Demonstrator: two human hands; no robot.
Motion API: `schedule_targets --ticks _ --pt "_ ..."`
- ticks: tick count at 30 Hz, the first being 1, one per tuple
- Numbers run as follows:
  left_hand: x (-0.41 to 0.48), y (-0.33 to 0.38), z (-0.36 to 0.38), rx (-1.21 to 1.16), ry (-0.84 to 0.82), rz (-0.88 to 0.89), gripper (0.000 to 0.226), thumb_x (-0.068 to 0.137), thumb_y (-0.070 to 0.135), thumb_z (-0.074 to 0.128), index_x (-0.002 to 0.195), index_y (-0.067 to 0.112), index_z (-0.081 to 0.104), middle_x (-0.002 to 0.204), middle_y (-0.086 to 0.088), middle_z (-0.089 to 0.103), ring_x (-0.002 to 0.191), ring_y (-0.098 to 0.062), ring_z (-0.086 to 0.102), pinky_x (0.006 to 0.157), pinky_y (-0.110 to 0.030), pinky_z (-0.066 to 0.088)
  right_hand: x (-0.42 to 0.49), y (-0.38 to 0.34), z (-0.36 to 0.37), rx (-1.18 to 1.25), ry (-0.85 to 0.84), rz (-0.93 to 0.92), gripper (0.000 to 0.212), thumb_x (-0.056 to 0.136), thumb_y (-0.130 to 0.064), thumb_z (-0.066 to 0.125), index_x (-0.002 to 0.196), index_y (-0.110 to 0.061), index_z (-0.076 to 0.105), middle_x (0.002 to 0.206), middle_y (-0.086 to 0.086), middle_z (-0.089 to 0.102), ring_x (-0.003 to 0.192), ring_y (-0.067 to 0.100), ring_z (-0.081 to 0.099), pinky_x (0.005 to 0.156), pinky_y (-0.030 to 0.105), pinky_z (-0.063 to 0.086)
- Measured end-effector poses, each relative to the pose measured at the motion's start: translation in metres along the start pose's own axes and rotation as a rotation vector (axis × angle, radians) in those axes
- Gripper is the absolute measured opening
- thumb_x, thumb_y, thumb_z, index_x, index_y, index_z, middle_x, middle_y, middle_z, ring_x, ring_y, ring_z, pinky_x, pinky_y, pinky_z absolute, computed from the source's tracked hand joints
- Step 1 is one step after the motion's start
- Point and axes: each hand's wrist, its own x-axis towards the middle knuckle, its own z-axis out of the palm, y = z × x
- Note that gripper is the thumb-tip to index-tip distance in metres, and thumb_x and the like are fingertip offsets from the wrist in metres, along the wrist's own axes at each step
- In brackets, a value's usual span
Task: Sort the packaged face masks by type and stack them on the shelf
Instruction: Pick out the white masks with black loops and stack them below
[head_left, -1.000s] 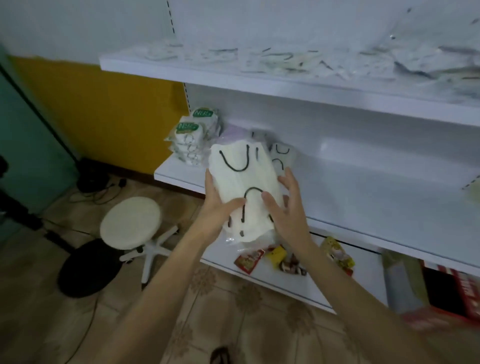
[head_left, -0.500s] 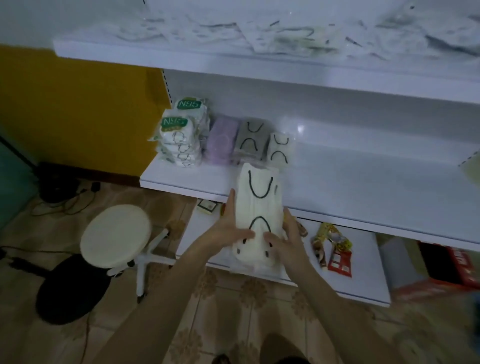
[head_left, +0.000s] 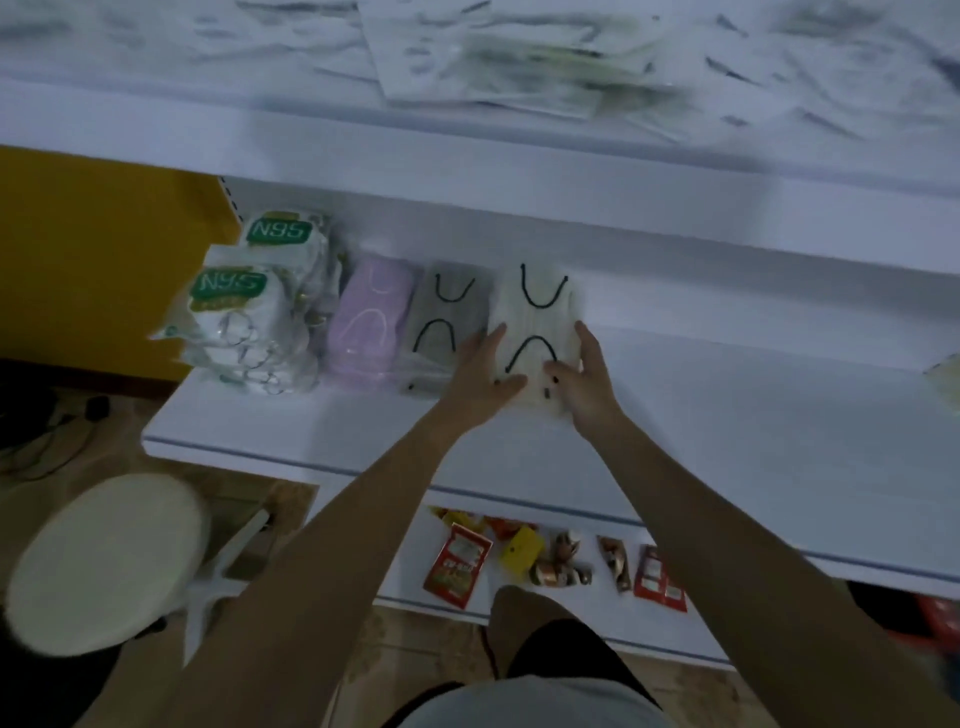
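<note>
A stack of white packaged masks with black ear loops (head_left: 537, 325) lies on the middle shelf (head_left: 727, 415). My left hand (head_left: 480, 371) holds its left side with the thumb over the near end. My right hand (head_left: 584, 376) holds its right side, fingers along the edge. To the left stand a grey mask pack (head_left: 449, 322), a lilac mask pack (head_left: 371, 322) and two piles of N95 packs (head_left: 249, 317). Loose packaged masks (head_left: 519, 67) lie scattered on the top shelf, blurred.
The bottom shelf (head_left: 410, 571) carries small snack packets (head_left: 545, 564). A round white stool (head_left: 104, 561) stands on the tiled floor at the lower left, with cables and a yellow wall behind it. Another pale pack (head_left: 945, 376) peeks in at the right edge.
Both hands carried the white mask stack up from in front of the shelf edge and set it down on the middle shelf, to the right of the grey pack.
</note>
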Motion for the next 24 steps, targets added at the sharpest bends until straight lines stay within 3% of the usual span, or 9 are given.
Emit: schedule_targets --ticks 5,8,10,13,17,19,24 --pt "0.045 -0.024 0.021 0.485 -0.056 0.025 0.069 0.092 0.045 0.05 0.148 0.017 0.021 0.156 -0.014 0.007 0.145 -0.028 0.004 0.117 -0.041 0.011 0.074 0.018 -0.003 -0.228 -0.167 0.105 0.077 0.086 0.007 0.054 0.148 -0.013 0.013 0.135 0.002 0.038 0.117 0.024 0.046 0.085 0.033 0.047" --pt "0.043 -0.033 0.032 0.773 -0.197 0.135 0.086 0.082 0.053 0.06 0.147 0.014 0.02 0.155 -0.01 0.014 0.142 -0.025 0.013 0.115 -0.038 0.01 0.089 0.031 -0.004 -0.318 -0.209 0.124 0.064 0.084 0.006 0.053 0.14 -0.009 0.026 0.133 0.012 0.044 0.116 0.03 0.049 0.083 0.035 0.047" --pt "0.04 -0.038 0.036 0.827 -0.201 0.176 0.089 0.079 0.05 0.065 0.146 0.012 0.019 0.154 -0.011 0.014 0.141 -0.025 0.016 0.114 -0.037 0.012 0.094 0.036 -0.006 -0.329 -0.204 0.107 0.06 0.084 0.005 0.054 0.136 -0.008 0.028 0.129 0.013 0.046 0.111 0.029 0.049 0.082 0.035 0.047" --pt "0.044 -0.039 0.037 0.847 -0.118 0.181 0.078 0.086 0.041 0.061 0.145 0.011 0.021 0.152 -0.012 0.016 0.139 -0.025 0.02 0.113 -0.035 0.012 0.098 0.04 -0.009 -0.329 -0.212 0.078 0.069 0.085 0.001 0.056 0.143 -0.012 0.021 0.135 0.01 0.042 0.12 0.028 0.046 0.09 0.037 0.046" --pt "0.059 -0.036 0.03 0.915 -0.075 0.14 0.077 0.085 0.039 0.063 0.144 0.011 0.022 0.153 -0.009 0.018 0.142 -0.025 0.017 0.115 -0.036 0.007 0.107 0.04 -0.005 -0.353 -0.275 0.089 0.069 0.086 -0.001 0.057 0.143 -0.012 0.02 0.138 0.009 0.041 0.12 0.026 0.047 0.085 0.032 0.046" --pt "0.062 -0.038 0.025 0.956 -0.096 0.135 0.081 0.081 0.041 0.066 0.143 0.011 0.023 0.153 -0.007 0.019 0.142 -0.023 0.016 0.116 -0.037 0.007 0.112 0.038 -0.003 -0.39 -0.325 0.114 0.078 0.085 -0.004 0.06 0.147 -0.012 0.014 0.143 0.008 0.036 0.125 0.026 0.043 0.092 0.035 0.046" --pt "0.058 -0.039 0.019 0.904 -0.13 0.165 0.106 0.069 0.061 0.069 0.147 0.012 0.016 0.156 -0.005 0.013 0.143 -0.02 0.013 0.115 -0.04 0.003 0.132 0.052 -0.017 -0.418 -0.364 0.138 0.109 0.062 -0.041 0.072 0.15 -0.022 0.01 0.152 0.004 0.026 0.136 0.026 0.032 0.107 0.048 0.038"
